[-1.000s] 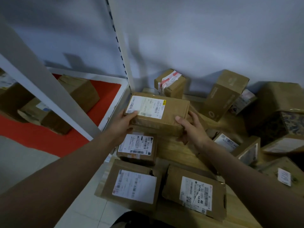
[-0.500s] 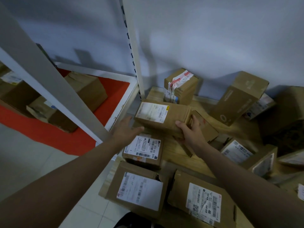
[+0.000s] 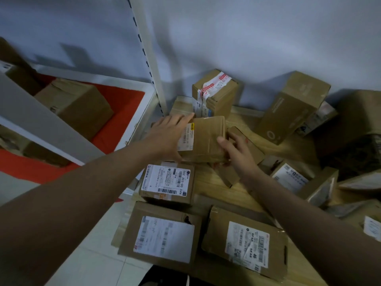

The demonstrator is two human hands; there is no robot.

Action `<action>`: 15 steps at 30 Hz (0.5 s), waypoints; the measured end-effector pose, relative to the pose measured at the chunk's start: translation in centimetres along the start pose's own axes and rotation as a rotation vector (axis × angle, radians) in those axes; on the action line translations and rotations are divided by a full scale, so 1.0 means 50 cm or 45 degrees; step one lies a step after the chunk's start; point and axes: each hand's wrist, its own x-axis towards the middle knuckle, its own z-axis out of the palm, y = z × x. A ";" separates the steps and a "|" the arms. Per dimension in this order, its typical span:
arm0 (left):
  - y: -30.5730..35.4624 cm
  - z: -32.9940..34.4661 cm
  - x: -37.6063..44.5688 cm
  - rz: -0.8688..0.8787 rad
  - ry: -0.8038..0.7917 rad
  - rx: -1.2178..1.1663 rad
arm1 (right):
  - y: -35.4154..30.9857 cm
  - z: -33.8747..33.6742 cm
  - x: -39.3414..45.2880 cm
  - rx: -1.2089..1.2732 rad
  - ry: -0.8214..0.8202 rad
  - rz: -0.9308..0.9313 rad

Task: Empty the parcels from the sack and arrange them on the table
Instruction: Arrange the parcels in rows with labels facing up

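At the far left edge of the wooden bench (image 3: 214, 188), beside the white shelf upright (image 3: 149, 58), the left hand (image 3: 167, 134) lies flat with straight fingers across the label side of a brown parcel (image 3: 206, 139). The right hand (image 3: 237, 149) grips that parcel's right end, thumb on top and fingers curled underneath. The parcel rests at the bench's far left, on other boxes. Just nearer along the left edge sits a labelled box (image 3: 168, 182) whose white sticker reads "502 303-00 044" above a barcode. At the near left corner lies a flat box (image 3: 162, 238) with a blurred label, and right of it another flat box (image 3: 245, 242) marked "46". Against the wall stands a taped box (image 3: 216, 93) with red-and-white tape; its print is too small to read. Further right leans a tall carton (image 3: 288, 108) with a faint round logo.
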 end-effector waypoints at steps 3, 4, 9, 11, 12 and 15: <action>-0.004 -0.004 0.003 -0.013 0.000 0.010 | 0.025 -0.024 0.019 -0.180 0.161 -0.038; -0.008 -0.004 0.002 -0.026 -0.001 0.024 | 0.034 -0.030 0.028 -0.374 0.226 -0.070; -0.012 -0.005 -0.004 -0.071 -0.022 0.076 | 0.093 -0.036 0.050 -1.666 -0.166 -0.132; -0.008 -0.007 0.000 -0.079 -0.034 0.081 | 0.115 -0.025 0.048 -1.947 -0.240 -0.152; -0.007 -0.007 0.002 -0.072 -0.037 0.086 | 0.119 -0.020 0.046 -2.051 -0.231 -0.157; -0.002 -0.001 0.012 -0.024 -0.038 0.130 | 0.111 -0.024 0.048 -2.143 -0.187 -0.062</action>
